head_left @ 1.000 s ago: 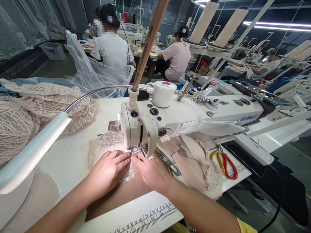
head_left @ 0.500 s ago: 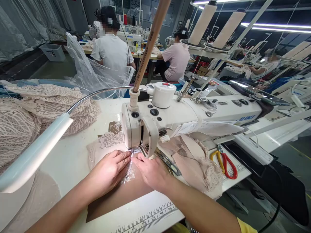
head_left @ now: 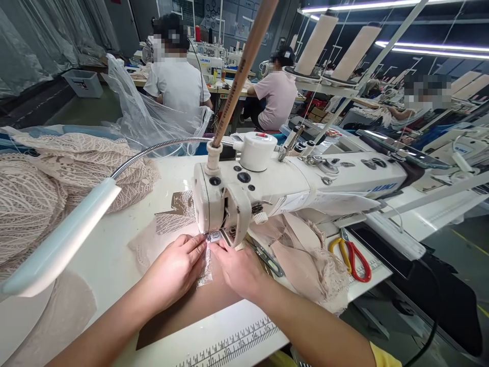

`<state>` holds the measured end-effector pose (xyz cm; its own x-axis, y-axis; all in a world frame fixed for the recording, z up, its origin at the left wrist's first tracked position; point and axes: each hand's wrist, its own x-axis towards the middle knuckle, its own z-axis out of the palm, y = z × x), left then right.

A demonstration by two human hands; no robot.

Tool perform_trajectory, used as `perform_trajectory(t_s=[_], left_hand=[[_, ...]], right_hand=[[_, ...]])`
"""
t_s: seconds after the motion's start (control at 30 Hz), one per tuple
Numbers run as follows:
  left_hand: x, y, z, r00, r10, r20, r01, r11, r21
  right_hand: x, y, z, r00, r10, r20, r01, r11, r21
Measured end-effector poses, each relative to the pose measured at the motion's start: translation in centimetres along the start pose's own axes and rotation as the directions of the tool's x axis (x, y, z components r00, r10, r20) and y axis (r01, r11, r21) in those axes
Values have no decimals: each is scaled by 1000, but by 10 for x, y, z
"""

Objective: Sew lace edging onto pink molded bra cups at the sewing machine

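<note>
Just in front of the presser foot of a white sewing machine (head_left: 221,196), my left hand (head_left: 180,265) presses a piece of beige lace fabric (head_left: 147,244) with its fingers held together. The thumb side of my right hand (head_left: 239,270) is close beside it, fingers curled and closed on the work at the foot. What lies under the fingertips is partly hidden. Between the hands runs a shiny clear strip (head_left: 205,274). A smooth brown sheet (head_left: 179,321) covers the bed beneath both wrists. Metal thread snips (head_left: 269,260) lie right of my right hand.
Red-and-yellow-handled scissors (head_left: 357,260) lie at the right beside crumpled beige fabric pieces (head_left: 301,250). A lace pile (head_left: 34,199) occupies the left side. A lamp (head_left: 64,237) on a bendable neck reaches over the table. Co-workers (head_left: 178,81) sit at machines beyond.
The lace fabric has shifted slightly and spread a little further left of my left hand. Both hands stay at the presser foot, almost unmoved. The view has shifted slightly.
</note>
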<state>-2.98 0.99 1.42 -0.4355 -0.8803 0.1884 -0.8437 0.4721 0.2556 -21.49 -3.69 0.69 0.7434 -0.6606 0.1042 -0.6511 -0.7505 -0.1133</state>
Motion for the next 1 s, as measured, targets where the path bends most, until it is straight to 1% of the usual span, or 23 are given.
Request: perform_trajectory(t_s=[0.13,0.27,0.43,0.53,0.6,0.8,1.0], left_hand=[[-5,-4,-7,1000,-3,30,4,999,-37],[-8,-6,-13,999,24,24,-22,996,-90],[-6,-4,-18,998,60,29,-57,993,-107],[-5,-3,-16,998,66,26,-63,994,-95],[-5,-4,-14,997,67,27,-65,995,-77],[-5,-3,-6,998,59,23,-58,998,-30],[-4,0,-1,999,34,14,-33,999,-23]], right_hand=[[-2,3,-2,1000,2,-11,-1,999,53],[-4,7,-3,999,11,-39,-6,992,122],[-5,6,-5,998,-31,-48,38,990,137],[-5,4,-7,993,-106,-51,112,984,141],[-5,4,-7,990,-137,-36,141,980,140],[-4,2,-7,992,-122,5,121,987,108],[-3,1,-7,994,-109,20,106,989,99]])
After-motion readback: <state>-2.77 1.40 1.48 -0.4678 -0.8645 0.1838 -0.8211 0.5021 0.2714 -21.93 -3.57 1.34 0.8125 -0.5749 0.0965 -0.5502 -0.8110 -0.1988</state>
